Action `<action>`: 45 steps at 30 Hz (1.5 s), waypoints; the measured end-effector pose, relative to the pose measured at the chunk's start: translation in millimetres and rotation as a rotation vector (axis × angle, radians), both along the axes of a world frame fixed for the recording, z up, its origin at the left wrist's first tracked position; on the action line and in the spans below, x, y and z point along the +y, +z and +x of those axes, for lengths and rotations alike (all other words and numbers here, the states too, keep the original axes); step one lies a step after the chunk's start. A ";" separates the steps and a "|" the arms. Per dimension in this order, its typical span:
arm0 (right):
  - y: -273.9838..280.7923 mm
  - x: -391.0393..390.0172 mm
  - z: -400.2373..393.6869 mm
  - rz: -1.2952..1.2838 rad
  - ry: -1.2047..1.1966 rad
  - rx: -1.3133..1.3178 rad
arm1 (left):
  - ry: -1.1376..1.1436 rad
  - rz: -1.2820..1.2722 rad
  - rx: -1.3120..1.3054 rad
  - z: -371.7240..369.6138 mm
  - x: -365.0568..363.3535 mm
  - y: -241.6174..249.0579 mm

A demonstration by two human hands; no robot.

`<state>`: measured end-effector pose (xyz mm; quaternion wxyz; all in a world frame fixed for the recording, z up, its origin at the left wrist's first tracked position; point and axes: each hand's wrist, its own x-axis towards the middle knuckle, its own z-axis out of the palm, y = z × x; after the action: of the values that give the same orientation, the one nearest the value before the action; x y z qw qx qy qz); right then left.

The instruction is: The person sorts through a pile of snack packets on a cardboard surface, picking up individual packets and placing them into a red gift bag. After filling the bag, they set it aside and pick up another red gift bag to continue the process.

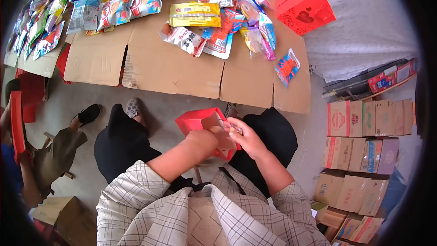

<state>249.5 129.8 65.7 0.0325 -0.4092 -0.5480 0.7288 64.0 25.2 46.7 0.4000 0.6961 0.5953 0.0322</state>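
A red paper gift box stands open at the top between my knees, tilted toward me. My left hand reaches into its opening, and the box wall and wrist hide the fingers. At the right rim, my right hand is closed with thumb and fingers around a small wrapped item, too small to name exactly. On the cardboard-covered table ahead lie a yellow snack packet, a white and red packet and a blue and red packet.
Another red gift box with a heart print stands at the table's right corner. Many snack bags cover the left side. Cartons are stacked at right. A seated person on the left holds a red box.
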 end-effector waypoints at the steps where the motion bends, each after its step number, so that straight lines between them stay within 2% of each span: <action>1: 0.4 5.0 1.2 -0.002 0.002 0.002 | -0.023 0.035 0.034 -2.4 -0.5 -1.1; 3: -1.9 11.6 5.1 0.444 0.304 0.026 | -0.039 0.068 0.069 -6.7 -2.6 -3.1; 4: -2.7 8.4 6.3 0.310 0.249 0.110 | -0.029 0.112 0.054 -8.5 -3.7 -4.0; 8: 15.4 4.9 17.4 0.350 0.239 0.027 | 0.018 0.154 0.043 -14.3 -4.0 -3.2; 10: 18.9 11.9 36.0 0.550 0.221 -0.052 | 0.010 0.127 0.086 -15.1 -1.6 -11.4; 13: 47.2 26.6 67.9 1.138 0.280 -0.269 | 0.006 0.084 0.150 -17.1 -3.2 -18.8; 15: 68.6 35.0 93.5 1.408 0.308 -0.466 | 0.001 0.074 0.173 -17.0 -5.0 -19.8; 17: 72.9 41.1 126.0 1.492 0.230 -0.608 | 0.001 -0.014 0.223 -16.8 -6.4 -20.3; 20: 54.5 37.8 164.4 1.541 0.180 -0.679 | -0.009 -0.070 0.301 -17.1 -9.9 -34.9; 21: 39.5 33.8 173.5 1.500 0.099 -0.683 | -0.006 -0.070 0.302 -18.7 -8.5 -28.1; 23: 27.7 33.2 179.1 1.454 0.020 -0.684 | -0.131 -0.263 0.305 -22.1 -3.3 -6.8; 25: 25.5 35.5 179.0 1.434 -0.055 -0.635 | -0.134 -0.272 0.320 -21.6 -2.3 -1.3; 30: 25.4 38.6 185.7 1.449 -0.040 -0.615 | -0.138 -0.297 0.301 -15.7 3.2 -11.8; 35: 17.9 37.8 194.3 1.421 -0.088 -0.601 | -0.262 -0.267 0.321 -11.3 6.9 -43.3; 38: 15.2 40.1 192.5 1.416 -0.080 -0.566 | -0.311 -0.272 0.316 -12.7 9.3 -36.4; 45: 17.3 45.4 172.5 1.418 -0.069 -0.509 | -0.185 -0.293 0.297 -12.3 9.7 -32.3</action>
<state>421.9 175.2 83.0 0.1834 -0.4626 -0.8634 0.0829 51.7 34.9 14.4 0.4060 0.6793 0.5797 -0.1940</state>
